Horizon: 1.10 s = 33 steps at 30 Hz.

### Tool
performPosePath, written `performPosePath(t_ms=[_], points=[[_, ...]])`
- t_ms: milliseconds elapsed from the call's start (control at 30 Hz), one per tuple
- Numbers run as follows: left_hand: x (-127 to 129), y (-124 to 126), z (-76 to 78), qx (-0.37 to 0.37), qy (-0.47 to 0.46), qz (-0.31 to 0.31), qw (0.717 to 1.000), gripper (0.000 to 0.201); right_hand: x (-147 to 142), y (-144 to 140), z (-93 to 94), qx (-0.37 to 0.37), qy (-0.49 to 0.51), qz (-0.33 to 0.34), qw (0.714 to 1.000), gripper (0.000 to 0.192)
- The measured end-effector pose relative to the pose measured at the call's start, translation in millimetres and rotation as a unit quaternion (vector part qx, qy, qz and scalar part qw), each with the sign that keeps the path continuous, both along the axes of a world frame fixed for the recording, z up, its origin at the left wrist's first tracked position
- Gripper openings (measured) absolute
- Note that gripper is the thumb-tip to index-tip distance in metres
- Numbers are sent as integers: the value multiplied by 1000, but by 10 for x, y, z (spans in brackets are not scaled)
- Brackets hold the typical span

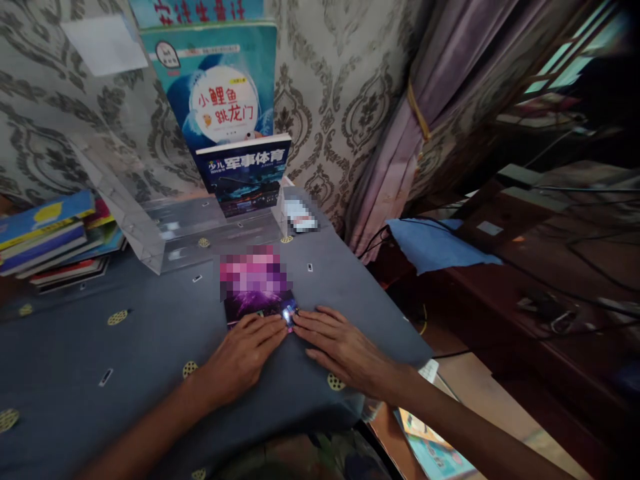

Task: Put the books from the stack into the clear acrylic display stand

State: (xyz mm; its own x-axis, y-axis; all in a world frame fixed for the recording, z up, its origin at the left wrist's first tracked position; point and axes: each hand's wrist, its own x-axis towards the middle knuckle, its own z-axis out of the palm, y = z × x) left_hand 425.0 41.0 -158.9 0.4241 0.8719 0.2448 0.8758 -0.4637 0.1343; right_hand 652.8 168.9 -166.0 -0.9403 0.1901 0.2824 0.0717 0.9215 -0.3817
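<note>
Left hand (240, 357), right hand (340, 347) touching book (257, 293)

Head view, down onto table (75, 347)

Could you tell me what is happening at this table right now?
A person has both hands flat on a grey tablecloth, at the near edge of a purple-covered book that lies flat. The left hand rests on the book's lower left corner; the right hand has its fingertips at the lower right corner. Neither hand has lifted it. Behind it, a clear acrylic stand holds a dark blue book and a light blue book upright. A stack of books lies to the left.
</note>
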Motion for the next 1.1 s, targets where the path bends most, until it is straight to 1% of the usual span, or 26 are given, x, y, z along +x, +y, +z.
performPosePath(t_ms=[167, 333, 600, 733, 833, 933, 1033, 1100], points=[[-182, 18, -28, 26, 8, 53, 998, 50, -69, 91, 71, -21, -20, -12, 1000, 38], [-419, 76, -53, 62, 12, 76, 995, 48, -248, 216, 133, -30, -42, -29, 998, 40], [-773, 283, -156, 98, -9, 157, 983, 40, -747, 550, 142, -9, -42, -53, 998, 40], [-903, 387, -208, 110, -50, 194, 973, 35, -1058, 713, 135, 7, -45, -72, 996, 42], [-958, 423, -265, 111, -79, 203, 970, 35, -1284, 819, 130, 18, -48, -85, 995, 43], [-986, 433, -308, 105, -89, 202, 970, 36, -1459, 887, 114, 34, -43, -108, 993, 39], [-1005, 439, -325, 105, -94, 197, 970, 37, -1551, 902, 83, 47, -25, -142, 988, 34], [-1017, 447, -332, 106, -97, 194, 970, 37, -1570, 893, 61, 56, -17, -152, 987, 33]])
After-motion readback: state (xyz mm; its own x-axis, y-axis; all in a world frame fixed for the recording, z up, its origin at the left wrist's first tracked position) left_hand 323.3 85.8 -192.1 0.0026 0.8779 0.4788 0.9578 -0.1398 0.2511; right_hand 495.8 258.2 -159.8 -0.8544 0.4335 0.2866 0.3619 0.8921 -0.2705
